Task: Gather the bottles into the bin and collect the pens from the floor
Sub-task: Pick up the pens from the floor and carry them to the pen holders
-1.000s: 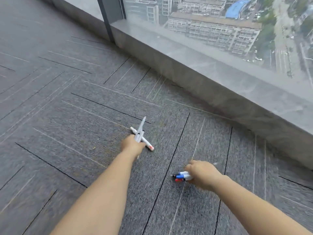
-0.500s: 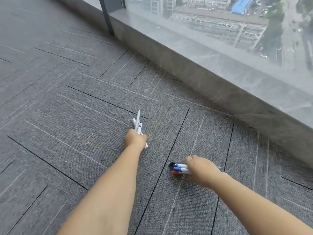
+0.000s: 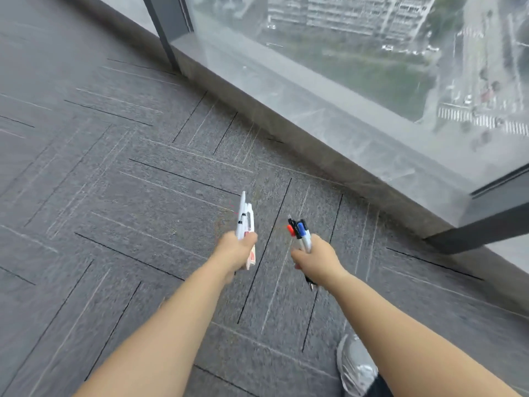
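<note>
Left of centre, the left hand [image 3: 236, 252] had its fingers curled round the white pens [image 3: 245, 217], held over the grey carpet [image 3: 114, 196]. Just right of it, the right hand [image 3: 317, 260] clenched the coloured-cap pens [image 3: 300, 232], their tips pointing up-frame.

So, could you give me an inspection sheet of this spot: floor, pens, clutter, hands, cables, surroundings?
Surface: grey carpet tiles with dark seams.
Job's things: white pens in the left hand; marker pens with red, blue and black caps in the right hand; bottles and bin not in view.
Clutter: nothing seen.
Hands: each grips its pens, held above the floor.
Cables: nothing seen.
Surroundings: stone sill under a window; grey shoe at the bottom edge.
</note>
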`<state>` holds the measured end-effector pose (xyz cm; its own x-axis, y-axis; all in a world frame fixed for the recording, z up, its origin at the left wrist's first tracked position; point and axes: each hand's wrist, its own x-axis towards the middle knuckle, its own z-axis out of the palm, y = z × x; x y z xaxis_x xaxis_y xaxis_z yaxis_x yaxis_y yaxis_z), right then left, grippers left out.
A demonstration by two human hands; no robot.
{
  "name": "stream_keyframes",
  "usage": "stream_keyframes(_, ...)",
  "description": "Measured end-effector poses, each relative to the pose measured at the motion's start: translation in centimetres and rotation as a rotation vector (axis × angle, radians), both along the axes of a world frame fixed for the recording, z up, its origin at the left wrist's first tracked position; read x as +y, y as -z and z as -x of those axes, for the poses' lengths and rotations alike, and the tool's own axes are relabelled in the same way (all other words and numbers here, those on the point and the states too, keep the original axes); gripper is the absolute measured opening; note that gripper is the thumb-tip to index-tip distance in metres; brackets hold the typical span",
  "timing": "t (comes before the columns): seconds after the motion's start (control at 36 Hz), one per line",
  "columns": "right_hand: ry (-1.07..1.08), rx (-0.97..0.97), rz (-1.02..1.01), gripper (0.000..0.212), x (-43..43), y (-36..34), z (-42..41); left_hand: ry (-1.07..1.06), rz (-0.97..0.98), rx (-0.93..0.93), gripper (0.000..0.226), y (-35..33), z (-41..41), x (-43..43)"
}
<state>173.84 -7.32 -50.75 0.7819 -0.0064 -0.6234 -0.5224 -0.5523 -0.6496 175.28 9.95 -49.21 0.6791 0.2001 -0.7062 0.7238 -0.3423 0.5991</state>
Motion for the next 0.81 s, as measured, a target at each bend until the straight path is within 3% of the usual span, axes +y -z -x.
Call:
stream_keyframes(0.17,0.221,0.032,-0.153,0.01,-2.5,-16.7,4.7,0.153,0.117,0.121,0.015,-15.1,6.1,-3.1)
stream_keyframes(0.31,0.424,-0.063,-0.073,0.011,-4.0,-30.3,9.7,0.312,0.16,0.027,0.021,-28.5,9.1,-6.0)
stream_keyframes(0.44,0.662,-0.177,-0.087,0.009,-6.4,-42.2,17.1,0.432,0.267,-0.075,0.002,-40.6,13.1,-9.2)
stream_keyframes(0.53,0.754,-0.257,-0.09,0.009,-9.3,-49.0,21.5,0.514,0.347,-0.083,0.004,-47.0,15.9,-12.8)
stream_keyframes(0.69,0.945,-0.372,-0.011,0.002,-16.4,-59.2,32.4,0.853,0.323,-0.204,0.018,-55.9,24.0,-23.8)
stream_keyframes(0.75,1.024,-0.424,0.048,0.016,-18.6,-61.2,37.1,0.989,0.35,-0.247,0.02,-57.8,27.9,-27.2)
stream_keyframes(0.81,1.138,-0.449,0.084,0.016,-20.4,-62.8,42.2,1.075,0.343,-0.257,0.02,-59.3,32.1,-30.1)
